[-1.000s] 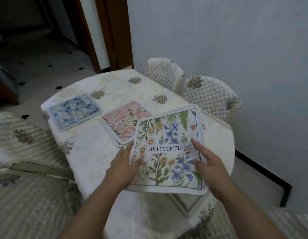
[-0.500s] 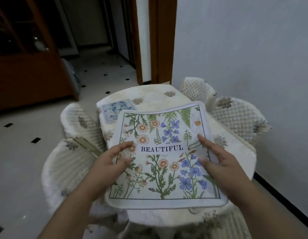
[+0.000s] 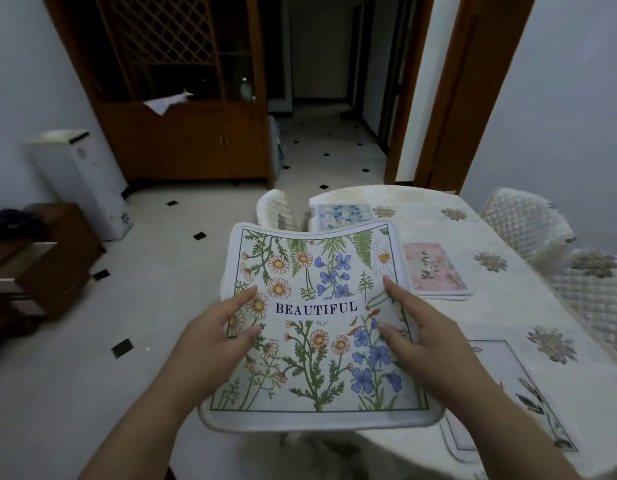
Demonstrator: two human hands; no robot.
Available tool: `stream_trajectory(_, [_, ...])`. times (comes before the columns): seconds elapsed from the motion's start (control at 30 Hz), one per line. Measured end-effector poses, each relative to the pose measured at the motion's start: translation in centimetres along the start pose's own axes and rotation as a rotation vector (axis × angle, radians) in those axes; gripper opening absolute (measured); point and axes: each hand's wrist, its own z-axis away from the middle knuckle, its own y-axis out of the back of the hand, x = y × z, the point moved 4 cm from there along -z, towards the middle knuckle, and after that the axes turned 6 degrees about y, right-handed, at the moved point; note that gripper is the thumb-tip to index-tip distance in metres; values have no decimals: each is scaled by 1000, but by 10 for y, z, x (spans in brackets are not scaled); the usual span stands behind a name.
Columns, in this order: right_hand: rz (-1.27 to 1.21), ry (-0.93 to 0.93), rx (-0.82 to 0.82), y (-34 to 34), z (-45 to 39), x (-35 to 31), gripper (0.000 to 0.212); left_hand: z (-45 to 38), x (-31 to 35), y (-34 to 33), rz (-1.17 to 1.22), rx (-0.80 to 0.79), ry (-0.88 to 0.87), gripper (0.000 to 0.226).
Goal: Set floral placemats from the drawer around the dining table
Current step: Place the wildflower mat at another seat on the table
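A floral placemat point(image 3: 314, 341) printed with "BEAUTIFUL" hangs in the air at the table's left side, held by both hands. My left hand point(image 3: 213, 336) pinches its left edge, thumb on top. My right hand point(image 3: 424, 336) grips its right edge the same way. On the dining table point(image 3: 421, 216) lie a blue floral placemat point(image 3: 345, 215) at the far end, a pink one point(image 3: 435, 268) in the middle, and a white bordered one point(image 3: 504, 386) near me, partly hidden by my right arm.
Quilted chairs point(image 3: 528, 223) stand along the wall on the right, another point(image 3: 276, 209) at the table's far left. A wooden cabinet point(image 3: 182, 133), a white appliance point(image 3: 82, 178) and a low brown drawer unit point(image 3: 40, 261) line the left. Tiled floor lies between.
The view has swung left as I carried the held placemat off the table's near end to its left side. A white bordered mat now shows on the table near me.
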Motion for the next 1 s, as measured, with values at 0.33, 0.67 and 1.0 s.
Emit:
stream_trajectory(0.33, [16, 116, -130, -115, -31, -96, 67, 16, -64, 135, -54, 162, 58, 54])
stream_trajectory(0.67, [-4, 143, -173, -250, -73, -196, 67, -12, -140, 285, -64, 217, 91, 51])
stream_trajectory(1.0, [34, 157, -170, -325, -112, -241, 67, -52, -175, 363, -87, 221, 80, 53])
